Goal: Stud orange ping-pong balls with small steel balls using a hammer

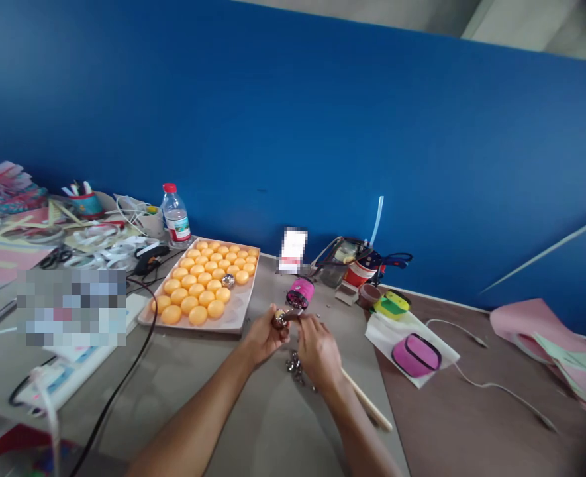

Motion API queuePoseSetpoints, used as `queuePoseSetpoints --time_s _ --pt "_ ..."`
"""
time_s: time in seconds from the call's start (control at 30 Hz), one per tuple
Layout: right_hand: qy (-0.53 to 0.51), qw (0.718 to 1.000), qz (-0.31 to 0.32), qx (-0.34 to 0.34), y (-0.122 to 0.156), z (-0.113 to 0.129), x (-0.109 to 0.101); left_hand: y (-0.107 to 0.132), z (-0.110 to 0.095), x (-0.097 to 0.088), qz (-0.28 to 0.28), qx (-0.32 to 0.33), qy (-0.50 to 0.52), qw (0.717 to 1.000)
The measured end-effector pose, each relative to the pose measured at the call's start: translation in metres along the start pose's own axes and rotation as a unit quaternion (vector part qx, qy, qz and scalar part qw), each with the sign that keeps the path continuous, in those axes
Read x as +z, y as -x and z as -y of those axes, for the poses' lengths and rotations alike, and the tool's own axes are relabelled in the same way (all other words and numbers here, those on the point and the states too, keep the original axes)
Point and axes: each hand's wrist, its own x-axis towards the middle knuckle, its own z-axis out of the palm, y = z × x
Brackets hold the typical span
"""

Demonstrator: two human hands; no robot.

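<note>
In the middle of the table, my left hand (267,336) is closed around a small shiny ball (279,320), with a silvery, mirror-like surface. My right hand (318,348) meets it from the right, fingers pinched together at the ball's side; what they grip is too small to make out. Between and below the hands lies a little heap of shiny silver pieces (296,366). A pale wooden stick (372,405) shows beside my right wrist. Left of the hands, a tray (240,311) holds rows of orange balls (198,285) and one silver-covered ball (228,281).
Just beyond my hands are a pink cylindrical container (300,292) and an upright phone-like screen (293,250). A water bottle (177,218) stands behind the tray. Cables and a power strip (74,371) lie left; a pink oval pouch (416,354) lies right. A blue partition (293,119) closes the back.
</note>
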Motion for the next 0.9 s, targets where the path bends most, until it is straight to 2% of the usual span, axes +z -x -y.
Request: queuePoseSetpoints --time_s 0.1,0.17,0.33,0.47,0.53,0.63,0.67,0.8,0.9 --pt "-0.011 0.999 -0.037 0.017 0.0006 -0.0009 -0.0022 0.0000 -0.0004 0.0011 0.030 -0.002 0.018 0.999" --pt "-0.007 0.998 -0.061 0.028 0.0014 -0.0008 -0.0029 0.0000 -0.0003 0.0016 0.023 0.003 0.015 1.000" --pt "-0.015 1.000 0.013 -0.001 0.0006 0.0030 0.0004 0.0012 -0.0012 0.0016 0.018 -0.008 -0.003 1.000" --pt "-0.022 0.999 -0.042 0.025 0.0003 0.0056 -0.0029 0.0028 -0.0020 0.0037 0.046 0.016 0.001 0.999" --pt "-0.018 0.999 -0.034 0.022 0.0008 0.0058 -0.0035 0.0035 -0.0019 0.0043 0.046 0.020 0.000 0.999" --pt "-0.019 1.000 0.014 0.017 0.0010 0.0048 -0.0028 0.0039 -0.0022 0.0038 0.027 0.003 0.001 1.000" --pt "-0.022 0.999 0.015 0.021 0.0009 0.0042 -0.0030 0.0038 -0.0025 0.0036 0.027 0.000 0.000 1.000" --pt "-0.018 0.998 -0.051 0.038 0.0018 0.0028 -0.0042 0.0030 -0.0023 0.0037 0.050 0.020 0.014 0.998" --pt "-0.008 1.000 -0.011 0.022 0.0028 0.0035 -0.0001 0.0023 -0.0013 0.0024 0.030 0.013 0.013 0.999"
